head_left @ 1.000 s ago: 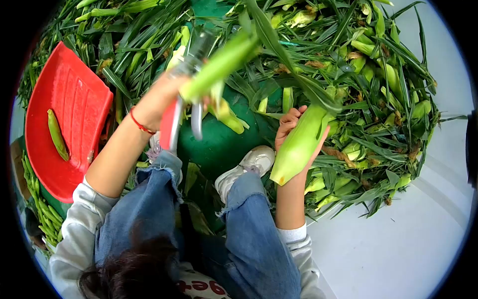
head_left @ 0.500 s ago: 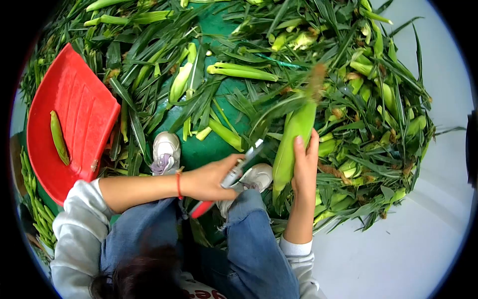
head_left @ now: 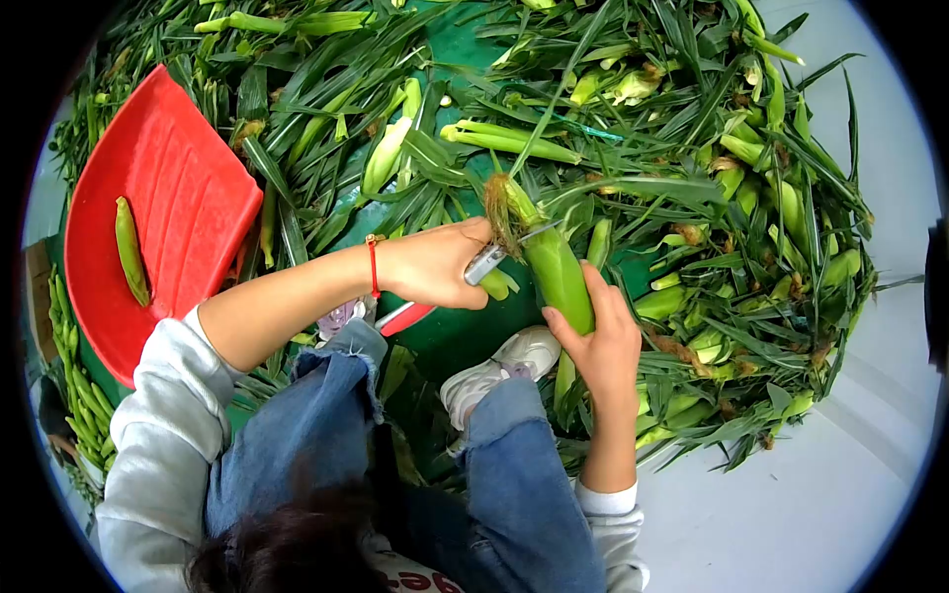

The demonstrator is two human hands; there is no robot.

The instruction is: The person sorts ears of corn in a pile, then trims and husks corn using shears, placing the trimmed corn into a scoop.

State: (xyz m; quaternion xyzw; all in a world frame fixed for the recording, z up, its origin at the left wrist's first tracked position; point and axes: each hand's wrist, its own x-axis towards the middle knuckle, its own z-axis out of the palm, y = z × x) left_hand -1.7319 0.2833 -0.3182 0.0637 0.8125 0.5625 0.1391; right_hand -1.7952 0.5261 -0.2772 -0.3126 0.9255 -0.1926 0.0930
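My right hand wraps around the lower part of a green ear of corn, still in its husk. The ear leans with its brown silk tip up, and loose leaves hang off it. My left hand is closed around pruning shears with a grey metal body and a red handle end. Their blade reaches across the ear just below the silk. The fingers partly hide the tool, so how far its jaws are apart cannot be seen.
A red dustpan-like scoop at left holds one green pod-like piece. Corn leaves and husks cover much of the green floor. More ears pile up at right, beside a pale surface. My shoes are below my hands.
Both hands have come together. The ear has tilted so its silk end points up-left, and the shears have moved up and right onto it near the tip.
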